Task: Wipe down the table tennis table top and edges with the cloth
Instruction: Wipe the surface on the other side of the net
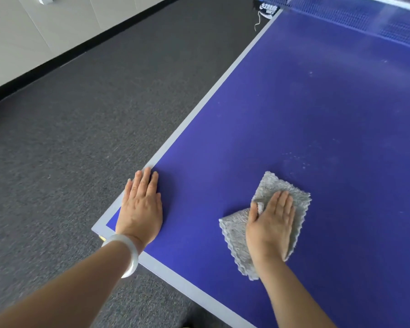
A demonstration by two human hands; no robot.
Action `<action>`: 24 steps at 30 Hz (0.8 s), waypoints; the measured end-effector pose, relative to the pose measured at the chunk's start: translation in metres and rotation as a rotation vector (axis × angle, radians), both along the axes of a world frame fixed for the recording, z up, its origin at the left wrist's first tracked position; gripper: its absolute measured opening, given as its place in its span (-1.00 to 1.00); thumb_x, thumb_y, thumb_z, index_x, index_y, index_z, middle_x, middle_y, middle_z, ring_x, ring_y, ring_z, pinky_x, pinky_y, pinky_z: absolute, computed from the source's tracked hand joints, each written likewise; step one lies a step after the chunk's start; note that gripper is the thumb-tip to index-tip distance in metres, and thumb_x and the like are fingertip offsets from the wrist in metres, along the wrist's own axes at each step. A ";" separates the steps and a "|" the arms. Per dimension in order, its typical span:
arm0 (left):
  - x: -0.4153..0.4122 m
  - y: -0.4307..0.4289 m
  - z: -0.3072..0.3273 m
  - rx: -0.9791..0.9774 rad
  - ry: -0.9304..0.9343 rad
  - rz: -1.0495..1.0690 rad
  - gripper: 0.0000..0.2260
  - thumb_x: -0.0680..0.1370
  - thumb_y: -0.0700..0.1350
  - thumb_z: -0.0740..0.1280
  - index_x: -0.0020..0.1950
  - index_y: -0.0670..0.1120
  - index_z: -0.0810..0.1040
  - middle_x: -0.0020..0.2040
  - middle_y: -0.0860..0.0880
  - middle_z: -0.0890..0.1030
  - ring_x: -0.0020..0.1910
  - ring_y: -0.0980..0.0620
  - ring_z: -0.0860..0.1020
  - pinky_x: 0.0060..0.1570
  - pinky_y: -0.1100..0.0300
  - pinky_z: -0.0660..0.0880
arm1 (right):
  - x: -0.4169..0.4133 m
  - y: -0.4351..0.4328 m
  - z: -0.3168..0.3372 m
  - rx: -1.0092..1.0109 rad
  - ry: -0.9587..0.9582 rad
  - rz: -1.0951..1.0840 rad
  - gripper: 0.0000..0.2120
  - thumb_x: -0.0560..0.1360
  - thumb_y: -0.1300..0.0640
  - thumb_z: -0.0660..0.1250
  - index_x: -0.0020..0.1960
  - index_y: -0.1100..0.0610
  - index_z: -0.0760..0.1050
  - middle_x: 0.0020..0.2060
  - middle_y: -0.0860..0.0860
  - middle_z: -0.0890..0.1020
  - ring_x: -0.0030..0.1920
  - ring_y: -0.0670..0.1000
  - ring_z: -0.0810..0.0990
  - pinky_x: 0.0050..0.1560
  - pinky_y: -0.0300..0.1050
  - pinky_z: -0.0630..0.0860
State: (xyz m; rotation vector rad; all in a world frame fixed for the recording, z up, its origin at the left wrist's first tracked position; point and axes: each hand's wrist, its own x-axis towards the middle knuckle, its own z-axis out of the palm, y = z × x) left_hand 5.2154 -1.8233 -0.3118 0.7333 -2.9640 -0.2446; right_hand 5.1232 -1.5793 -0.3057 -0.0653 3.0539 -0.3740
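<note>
Grey fleecy cloth lies flat on the blue table, pinned under the right hand.

- Right hand: palm down, fingers straight and close together, pressing rather than clutching. A small ridge of cloth is bunched up against the thumb.
- Cloth relative to that hand: it sticks out on all sides. One corner is past the fingertips, one flap is on the thumb side, and a tail runs back beside the wrist.
- Left hand: spread flat on the bare top, well apart from the cloth on the thumb side. It holds nothing. Its fingertips reach the pale border near the corner. White bangle on that wrist.
- Dust specks show just beyond the cloth's far corner, with fainter marks further toward the net.

Judgement: top-wiping stage, with much surface and the edges likely left to do.

To do it well:
- Keep the whole palm loaded so the cloth slides with the hand instead of rolling up at the thumb.
- Push in long overlapping strokes toward the specks.
- Brace with the left hand.
- Flatten the bunched ridge first, or it may leave streaks.
</note>
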 end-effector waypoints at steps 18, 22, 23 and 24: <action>-0.123 0.156 -0.003 0.014 -0.003 -0.243 -0.51 0.68 -0.10 -0.11 0.61 -0.13 -0.11 0.62 -0.06 -0.12 0.59 -0.02 -0.18 0.54 0.06 -0.27 | -0.023 0.093 -0.005 -0.052 0.046 0.151 -0.50 0.70 0.08 -0.20 0.62 0.14 -0.06 0.62 0.05 -0.05 0.60 -0.03 -0.13 0.57 -0.09 -0.21; -0.120 0.155 -0.001 0.110 0.056 -0.255 -0.40 0.57 -0.29 0.01 0.61 -0.12 -0.06 0.62 -0.03 -0.10 0.55 0.08 -0.25 0.50 0.15 -0.35 | 0.031 0.080 -0.004 -0.019 0.075 0.657 -0.54 0.64 0.08 0.02 0.45 0.20 0.43 0.48 0.10 0.39 0.49 0.06 0.35 0.44 0.02 0.22; -0.120 0.155 0.000 0.127 0.063 -0.260 -0.38 0.56 -0.32 0.03 0.61 -0.12 -0.05 0.62 -0.03 -0.10 0.53 0.11 -0.27 0.50 0.16 -0.35 | 0.015 0.085 -0.001 -0.007 0.065 0.714 -0.54 0.63 0.08 0.04 0.45 0.18 0.43 0.49 0.07 0.38 0.50 0.04 0.33 0.46 0.01 0.20; -0.120 0.154 0.001 0.140 0.070 -0.262 -0.38 0.56 -0.33 0.03 0.61 -0.12 -0.04 0.62 -0.02 -0.09 0.51 0.13 -0.27 0.51 0.17 -0.33 | -0.007 0.089 0.002 0.008 0.056 0.726 -0.54 0.65 0.08 0.03 0.48 0.17 0.40 0.50 0.06 0.35 0.52 0.02 0.30 0.49 0.00 0.17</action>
